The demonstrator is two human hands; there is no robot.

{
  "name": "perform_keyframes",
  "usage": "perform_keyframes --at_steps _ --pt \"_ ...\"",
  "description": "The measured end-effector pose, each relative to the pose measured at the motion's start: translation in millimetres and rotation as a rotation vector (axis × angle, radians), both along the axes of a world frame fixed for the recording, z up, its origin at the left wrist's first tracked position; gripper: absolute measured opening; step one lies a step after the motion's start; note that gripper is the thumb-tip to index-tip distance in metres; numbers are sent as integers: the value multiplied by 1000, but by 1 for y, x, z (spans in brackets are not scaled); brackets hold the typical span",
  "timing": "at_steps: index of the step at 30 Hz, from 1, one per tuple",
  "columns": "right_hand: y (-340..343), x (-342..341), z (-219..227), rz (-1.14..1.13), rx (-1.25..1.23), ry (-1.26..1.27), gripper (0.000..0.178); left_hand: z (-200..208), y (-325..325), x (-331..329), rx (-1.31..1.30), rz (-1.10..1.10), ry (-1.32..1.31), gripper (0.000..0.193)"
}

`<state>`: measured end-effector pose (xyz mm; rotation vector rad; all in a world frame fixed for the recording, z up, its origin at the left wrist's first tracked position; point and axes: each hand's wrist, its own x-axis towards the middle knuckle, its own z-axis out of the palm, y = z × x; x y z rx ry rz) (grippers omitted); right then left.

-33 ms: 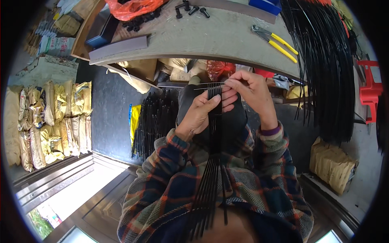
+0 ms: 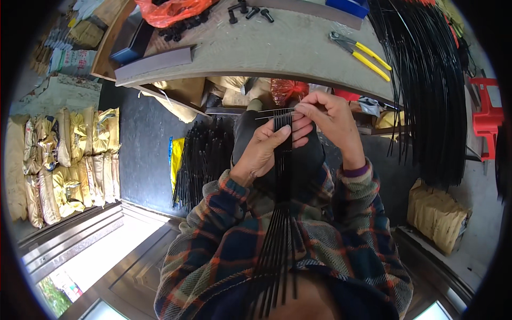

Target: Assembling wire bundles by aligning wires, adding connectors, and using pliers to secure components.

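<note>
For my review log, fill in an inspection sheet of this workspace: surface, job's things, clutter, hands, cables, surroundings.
Surface: grey tabletop, yellow-handled pliers toward its right.
Job's things: bundle of thin black rods; thin pale strand crossing near its upper end.
Clutter: black bolt-like parts and orange-red plastic bag on the tabletop.
Hands: left hand grips the bundle; right hand appears to pinch the strand between its fingers.
Cables: none identifiable; long black strands at right, material unclear.
Surroundings: wrapped packages left, red plastic object right.
</note>
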<state>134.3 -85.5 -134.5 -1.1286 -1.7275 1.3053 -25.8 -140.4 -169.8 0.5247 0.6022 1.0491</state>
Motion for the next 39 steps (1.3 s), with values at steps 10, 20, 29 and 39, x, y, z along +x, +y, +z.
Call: perform_keyframes --at_steps 10,20,29,39 --pt "77 4 62 -297 560 -125 14 0 2 15 48 130 224 23" --pt "343 -35 45 -372 617 -696 15 -13 11 2 2 238 255 21" --pt "385 -50 35 -314 571 -1013 21 -13 30 -7 -47 187 196 18" --pt "311 -3 86 -352 492 -157 11 -12 27 -6 5 194 142 18"
